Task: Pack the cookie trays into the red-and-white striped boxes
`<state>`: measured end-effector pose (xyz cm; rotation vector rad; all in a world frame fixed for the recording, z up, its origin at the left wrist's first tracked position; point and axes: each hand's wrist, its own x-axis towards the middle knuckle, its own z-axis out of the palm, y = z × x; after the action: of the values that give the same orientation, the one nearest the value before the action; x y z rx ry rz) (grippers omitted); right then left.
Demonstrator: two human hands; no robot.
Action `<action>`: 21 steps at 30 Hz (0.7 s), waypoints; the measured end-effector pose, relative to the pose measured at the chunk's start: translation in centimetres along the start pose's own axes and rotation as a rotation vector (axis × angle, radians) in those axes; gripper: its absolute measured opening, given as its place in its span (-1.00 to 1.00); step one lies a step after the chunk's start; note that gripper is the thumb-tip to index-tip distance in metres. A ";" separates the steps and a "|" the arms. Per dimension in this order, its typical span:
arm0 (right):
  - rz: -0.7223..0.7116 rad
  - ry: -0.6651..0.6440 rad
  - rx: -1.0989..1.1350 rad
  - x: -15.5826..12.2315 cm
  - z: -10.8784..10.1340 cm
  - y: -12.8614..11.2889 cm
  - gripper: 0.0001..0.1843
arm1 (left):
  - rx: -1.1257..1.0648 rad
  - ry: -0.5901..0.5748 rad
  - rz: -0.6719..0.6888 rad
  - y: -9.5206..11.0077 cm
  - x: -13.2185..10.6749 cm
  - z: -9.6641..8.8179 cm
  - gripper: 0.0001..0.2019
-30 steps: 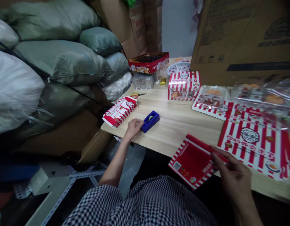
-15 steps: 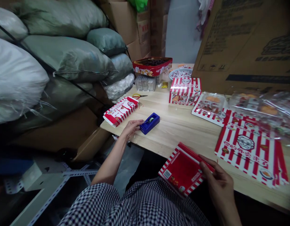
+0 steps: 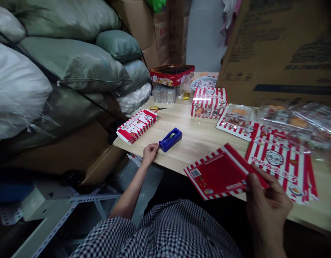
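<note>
Nearest: right hand (image 3: 269, 204) is closing thumb-over-fingers on the right edge of a flat red carton (image 3: 219, 172), gripping it tilted, barcode side up, over the near table edge. Left hand (image 3: 150, 153) is bringing thumb and fingers close together at the near-left end of the blue tape dispenser (image 3: 170, 139), which is sitting on the wooden table (image 3: 200, 134). Can't tell if those fingertips are fully closed or pinching tape.

Right side: striped flat sheets (image 3: 278, 165) are lying overlapped near the right hand; clear food packs (image 3: 237, 114) are resting on some. Left of the dispenser, a stack of folded cartons (image 3: 137, 125) is lying by the table edge, scissors (image 3: 157, 108) just beyond.

Further: an assembled striped box (image 3: 209, 103) is standing past the dispenser. Behind: red tin (image 3: 168, 79) is sitting above clear plastic boxes (image 3: 164, 94); large brown carton (image 3: 275, 68) is standing at right.
</note>
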<state>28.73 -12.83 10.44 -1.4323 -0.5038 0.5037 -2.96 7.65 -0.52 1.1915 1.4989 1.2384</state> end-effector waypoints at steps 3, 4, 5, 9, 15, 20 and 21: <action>-0.332 0.002 -0.138 0.0 0.4 -0.4 -0.70 | 0.008 0.051 0.056 2.9 -2.4 1.0 -0.75; -0.432 -0.051 -0.177 0.1 0.6 -0.1 -0.75 | -0.008 0.040 0.074 4.3 -3.7 1.6 -0.76; -0.516 -0.125 -0.205 0.3 0.8 0.3 -0.77 | -0.032 0.003 0.086 5.9 -5.1 2.5 -0.76; -0.658 -0.357 -0.262 0.8 1.6 2.2 -0.66 | -0.272 -0.381 0.059 12.6 -11.4 7.2 -0.79; -0.656 -0.375 -0.306 0.4 1.9 1.8 -0.70 | -0.427 -0.625 -0.115 15.7 -15.2 12.6 -0.77; -0.704 -0.373 -0.312 0.6 2.0 1.4 -0.69 | -0.410 -0.565 -0.109 14.5 -15.0 13.6 -0.79; -0.728 -0.369 -0.318 0.7 2.1 1.3 -0.65 | -0.408 -0.558 -0.123 14.4 -15.0 13.7 -0.78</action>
<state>28.02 -10.67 9.27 -1.3351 -1.3846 0.0915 15.51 -3.55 11.88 1.0352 0.8458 0.9607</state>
